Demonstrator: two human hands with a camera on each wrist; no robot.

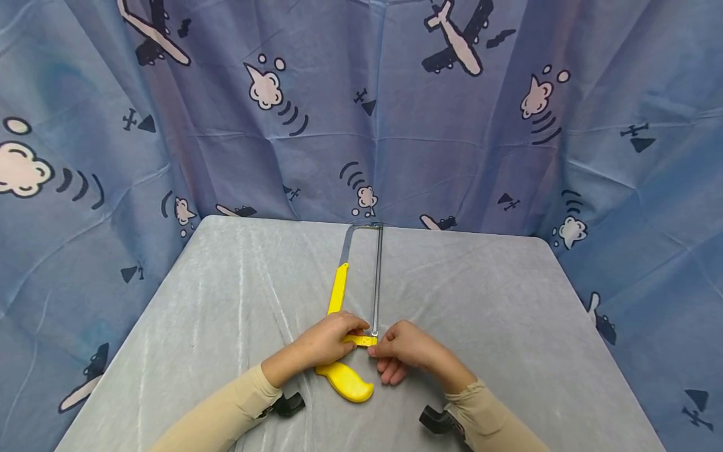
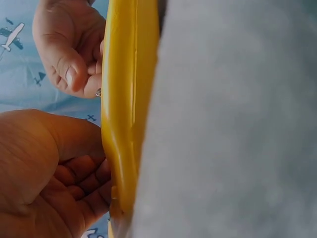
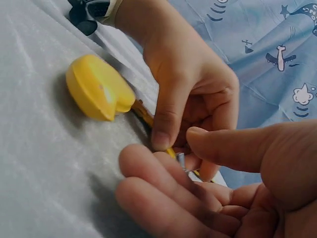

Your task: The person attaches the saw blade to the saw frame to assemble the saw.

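Observation:
A hacksaw with a yellow handle [image 1: 349, 383] lies on the grey-covered table, its long metal blade section [image 1: 377, 282] pointing away from me. My left hand [image 1: 329, 339] grips the yellow frame just ahead of the handle, thumb and fingers on the short yellow arm that reaches to the blade's near end. At that same end, my right hand [image 1: 407, 348] pinches with thumb and forefinger. A small metal fitting [image 3: 181, 159] shows between the hands in the right wrist view; its exact shape is partly hidden by fingers. In the left wrist view the yellow handle [image 2: 119, 79] covers part of both hands.
Pale grey cloth covers the table [image 1: 480, 301]. A blue curtain [image 1: 316, 144] printed with planes and clouds hangs behind it and along both sides. The saw's far end reaches the back table edge. Black wrist devices [image 1: 289, 405] sit under both sleeves.

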